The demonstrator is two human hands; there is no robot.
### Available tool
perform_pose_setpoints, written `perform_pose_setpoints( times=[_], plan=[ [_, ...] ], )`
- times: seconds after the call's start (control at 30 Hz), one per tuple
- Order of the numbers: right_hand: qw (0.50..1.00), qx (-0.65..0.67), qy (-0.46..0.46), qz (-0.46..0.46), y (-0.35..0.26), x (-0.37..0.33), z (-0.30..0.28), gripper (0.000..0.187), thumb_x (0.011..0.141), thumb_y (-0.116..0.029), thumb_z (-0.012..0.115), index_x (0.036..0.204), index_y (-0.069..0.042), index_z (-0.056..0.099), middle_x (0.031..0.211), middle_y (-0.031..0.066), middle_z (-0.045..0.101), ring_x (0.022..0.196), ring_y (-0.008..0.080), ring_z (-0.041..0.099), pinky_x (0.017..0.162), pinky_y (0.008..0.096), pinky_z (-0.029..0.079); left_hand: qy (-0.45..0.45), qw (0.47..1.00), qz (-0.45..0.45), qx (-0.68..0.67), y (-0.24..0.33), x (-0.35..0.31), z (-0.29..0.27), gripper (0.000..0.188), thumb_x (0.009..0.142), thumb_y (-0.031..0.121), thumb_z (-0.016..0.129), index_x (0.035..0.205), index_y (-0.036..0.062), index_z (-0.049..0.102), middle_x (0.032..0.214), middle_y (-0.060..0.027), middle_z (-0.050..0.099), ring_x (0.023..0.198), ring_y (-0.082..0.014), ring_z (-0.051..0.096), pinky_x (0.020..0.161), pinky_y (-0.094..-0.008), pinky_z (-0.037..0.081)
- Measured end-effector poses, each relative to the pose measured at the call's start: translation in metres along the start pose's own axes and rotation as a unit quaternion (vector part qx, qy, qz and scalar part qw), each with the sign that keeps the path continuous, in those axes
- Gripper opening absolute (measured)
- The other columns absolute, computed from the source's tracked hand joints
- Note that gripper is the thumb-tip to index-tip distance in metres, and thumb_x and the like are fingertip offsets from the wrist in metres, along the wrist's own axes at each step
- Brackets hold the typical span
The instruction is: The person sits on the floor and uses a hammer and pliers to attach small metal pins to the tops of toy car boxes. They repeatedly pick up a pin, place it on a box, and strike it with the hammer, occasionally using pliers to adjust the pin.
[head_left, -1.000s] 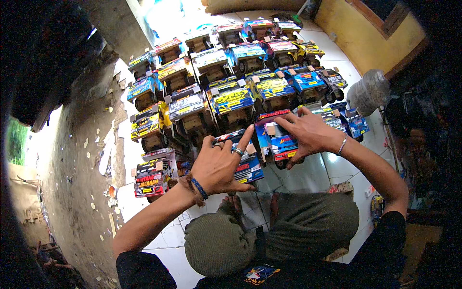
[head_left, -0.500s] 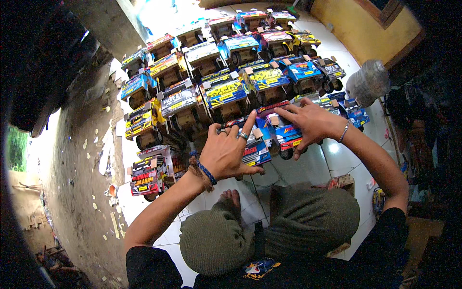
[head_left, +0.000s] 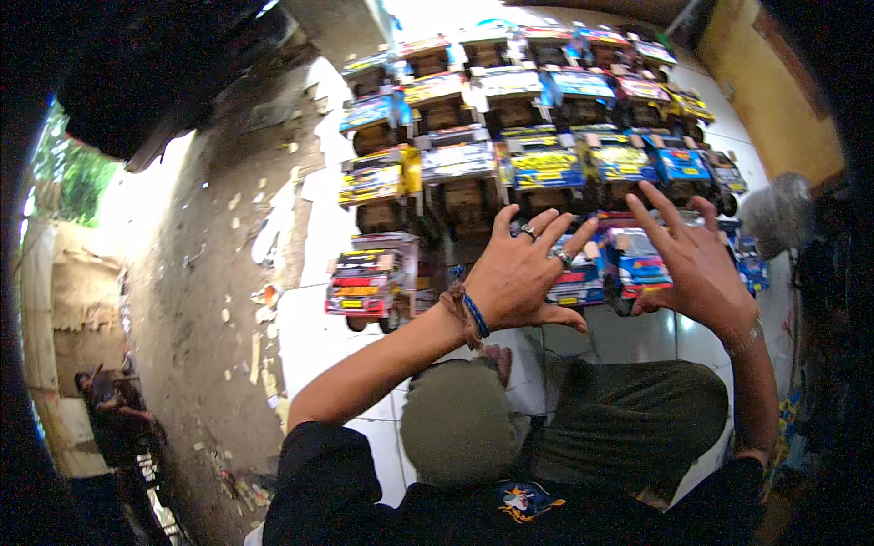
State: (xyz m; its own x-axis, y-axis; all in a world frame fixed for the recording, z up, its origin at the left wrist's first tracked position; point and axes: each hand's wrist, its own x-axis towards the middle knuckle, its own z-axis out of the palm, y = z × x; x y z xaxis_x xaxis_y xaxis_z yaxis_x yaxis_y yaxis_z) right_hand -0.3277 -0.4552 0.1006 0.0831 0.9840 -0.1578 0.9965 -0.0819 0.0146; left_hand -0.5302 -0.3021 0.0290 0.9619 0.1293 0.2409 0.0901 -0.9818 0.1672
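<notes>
Rows of colourful toy trucks with black wheels stand on white floor tiles in front of me. My left hand [head_left: 523, 278] is spread over the nearest row, palm down, beside a blue and white toy truck [head_left: 578, 289] that it partly hides. To the right, my right hand [head_left: 696, 264] has its fingers apart, its thumb close to a red and blue toy truck [head_left: 635, 259]. Whether either hand touches a truck cannot be made out. A red and black toy truck [head_left: 366, 284] stands apart at the left end of this row.
Bare ground [head_left: 200, 300] strewn with scraps runs along the left. On the right are a cloudy plastic container [head_left: 778, 217] and a yellow wall [head_left: 783, 100]. My bent legs [head_left: 637, 419] are close below my hands. A blurred dark figure [head_left: 118, 405] shows at the lower left.
My view has swung left, so the trucks sit further right in it. Both hands have come slightly away from the two near trucks, fingers spread.
</notes>
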Motion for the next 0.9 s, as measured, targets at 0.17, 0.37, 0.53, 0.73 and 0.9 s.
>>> perform_pose_setpoints(
  times=[0.17, 0.37, 0.53, 0.73, 0.9],
  plan=[
    [0.999, 0.003, 0.001, -0.048, -0.041, -0.024, -0.034, 0.101, 0.065, -0.042, 0.083, 0.147, -0.009, 0.034, 0.142, 0.0156, 0.046, 0.124, 0.0265, 0.052, 0.107, 0.0464, 0.029, -0.043, 0.996, -0.033, -0.070, -0.047, -0.055, -0.072, 0.098, 0.072, 0.064, 0.072, 0.147, 0.0117, 0.037, 0.137, -0.0164, 0.051, 0.127, -0.0307, 0.049, 0.105, -0.0516, 0.037],
    [0.930, 0.183, -0.104, -0.300, -0.076, -0.041, 0.005, 0.078, 0.081, -0.046, 0.068, 0.140, -0.002, 0.041, 0.118, 0.0140, 0.058, 0.098, 0.0257, 0.062, 0.085, 0.0393, 0.042, -0.272, 0.941, -0.202, 0.012, -0.110, -0.135, -0.085, 0.122, 0.057, 0.060, 0.084, 0.151, 0.0093, 0.025, 0.146, -0.0180, 0.042, 0.134, -0.0350, 0.041, 0.107, -0.0545, 0.033],
    [0.943, 0.084, -0.182, -0.266, -0.085, -0.050, 0.050, 0.078, 0.084, -0.043, 0.067, 0.142, 0.002, 0.039, 0.103, 0.0131, 0.062, 0.082, 0.0233, 0.063, 0.080, 0.0379, 0.040, -0.325, 0.926, -0.184, 0.048, -0.114, -0.144, -0.068, 0.135, 0.044, 0.064, 0.087, 0.149, 0.0071, 0.023, 0.149, -0.0177, 0.037, 0.137, -0.0355, 0.039, 0.109, -0.0597, 0.027],
    [0.937, 0.076, -0.177, -0.291, -0.085, -0.059, 0.063, 0.070, 0.087, -0.037, 0.064, 0.140, 0.003, 0.043, 0.099, 0.0135, 0.065, 0.087, 0.0221, 0.064, 0.080, 0.0384, 0.041, -0.287, 0.940, -0.183, -0.027, -0.107, -0.127, -0.064, 0.115, 0.053, 0.040, 0.089, 0.144, 0.0026, 0.031, 0.140, -0.0242, 0.045, 0.128, -0.0422, 0.045, 0.109, -0.0488, 0.034],
    [0.936, 0.106, -0.169, -0.290, -0.078, -0.060, 0.059, 0.062, 0.090, -0.029, 0.059, 0.141, 0.002, 0.043, 0.102, 0.0155, 0.065, 0.086, 0.0245, 0.066, 0.081, 0.0394, 0.043, -0.227, 0.959, -0.171, -0.001, -0.069, -0.110, -0.050, 0.113, 0.054, 0.044, 0.088, 0.145, 0.0043, 0.034, 0.139, -0.0217, 0.047, 0.126, -0.0400, 0.047, 0.106, -0.0469, 0.035]
  ],
)
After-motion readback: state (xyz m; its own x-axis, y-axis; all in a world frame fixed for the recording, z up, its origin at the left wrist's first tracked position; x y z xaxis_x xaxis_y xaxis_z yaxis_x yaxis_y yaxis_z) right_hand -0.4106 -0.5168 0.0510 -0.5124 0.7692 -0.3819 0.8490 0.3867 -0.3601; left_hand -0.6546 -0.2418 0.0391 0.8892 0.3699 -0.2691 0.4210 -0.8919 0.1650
